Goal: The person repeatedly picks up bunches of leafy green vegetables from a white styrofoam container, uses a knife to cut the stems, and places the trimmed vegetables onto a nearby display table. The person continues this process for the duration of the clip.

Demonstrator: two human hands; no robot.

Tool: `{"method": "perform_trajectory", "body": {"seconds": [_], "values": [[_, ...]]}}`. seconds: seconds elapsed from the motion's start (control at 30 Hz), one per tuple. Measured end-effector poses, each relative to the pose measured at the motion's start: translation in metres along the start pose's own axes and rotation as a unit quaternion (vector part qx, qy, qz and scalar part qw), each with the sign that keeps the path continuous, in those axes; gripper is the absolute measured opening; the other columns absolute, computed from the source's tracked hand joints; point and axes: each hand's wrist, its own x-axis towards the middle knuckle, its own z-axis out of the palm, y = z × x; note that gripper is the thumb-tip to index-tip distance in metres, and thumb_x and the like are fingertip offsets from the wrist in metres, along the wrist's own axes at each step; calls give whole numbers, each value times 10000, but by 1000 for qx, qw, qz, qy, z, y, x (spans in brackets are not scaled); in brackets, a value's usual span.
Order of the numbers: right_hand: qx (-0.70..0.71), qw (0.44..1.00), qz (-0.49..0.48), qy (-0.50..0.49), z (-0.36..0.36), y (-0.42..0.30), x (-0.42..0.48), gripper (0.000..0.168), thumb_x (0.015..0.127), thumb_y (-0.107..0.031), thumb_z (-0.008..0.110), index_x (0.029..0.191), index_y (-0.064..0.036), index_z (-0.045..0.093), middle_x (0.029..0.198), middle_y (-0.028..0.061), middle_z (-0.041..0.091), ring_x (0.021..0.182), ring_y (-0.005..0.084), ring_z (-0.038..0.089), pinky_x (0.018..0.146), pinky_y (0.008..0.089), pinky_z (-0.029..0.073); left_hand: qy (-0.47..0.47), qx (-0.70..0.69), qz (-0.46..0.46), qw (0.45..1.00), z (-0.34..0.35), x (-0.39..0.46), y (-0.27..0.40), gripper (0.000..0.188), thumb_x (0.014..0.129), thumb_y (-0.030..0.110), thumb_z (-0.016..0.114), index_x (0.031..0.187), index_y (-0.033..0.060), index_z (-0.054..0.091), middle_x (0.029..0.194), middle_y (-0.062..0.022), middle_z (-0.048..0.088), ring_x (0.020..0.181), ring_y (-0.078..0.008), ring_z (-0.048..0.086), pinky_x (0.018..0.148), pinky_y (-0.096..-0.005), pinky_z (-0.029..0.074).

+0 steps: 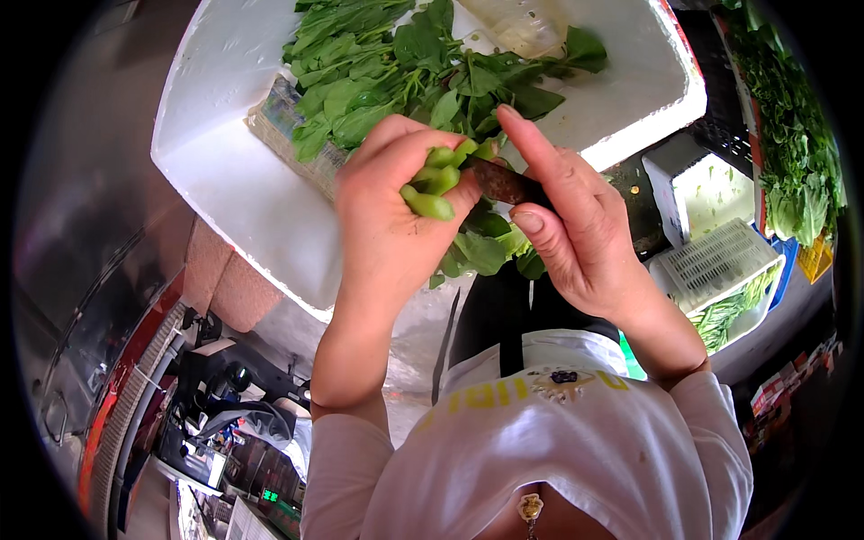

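Note:
My left hand (385, 202) grips a bunch of leafy greens by its thick green stems (432, 192), cut ends facing me. Leaves (482, 253) of the bunch hang below the hand. In my right hand (584, 229) is a knife with a dark, stained blade (503, 182). The blade lies against the stem ends, close to my left fingers; its handle is hidden by the hand. Beyond my hands a white foam box (270, 202) holds a pile of leafy greens (358, 88). Under the pile's left side is a printed, paper-like block (290, 138).
Clear plastic (520, 23) lies at the box's far side. To the right are a smaller white box (715, 182), a white slatted basket (715, 260) over greens (729, 317), and lettuce (796, 196). Clutter (236, 418) fills the lower left, beside a cardboard piece (223, 273).

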Motion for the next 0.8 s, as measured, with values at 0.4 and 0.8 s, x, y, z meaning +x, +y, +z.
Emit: {"method": "perform_trajectory", "body": {"seconds": [0.4,0.8], "values": [[-5,1000,11,-16,-33,-3,-3,557,811,-288,652,1279,-38,485,1013,123,543,879,225,565,731,286,459,-23,-39,45,998,-37,-7,17,218,687,47,738,838,-3,588,1003,-131,633,858,-231,604,775,-300,461],[-171,978,-82,88,-26,-39,7,731,581,-179,759,1240,-26,483,1205,126,548,851,301,521,751,360,429,131,-681,-172,699,-4,23,78,112,857,87,585,924,25,520,835,-129,604,826,-240,592,799,-414,492]]}}
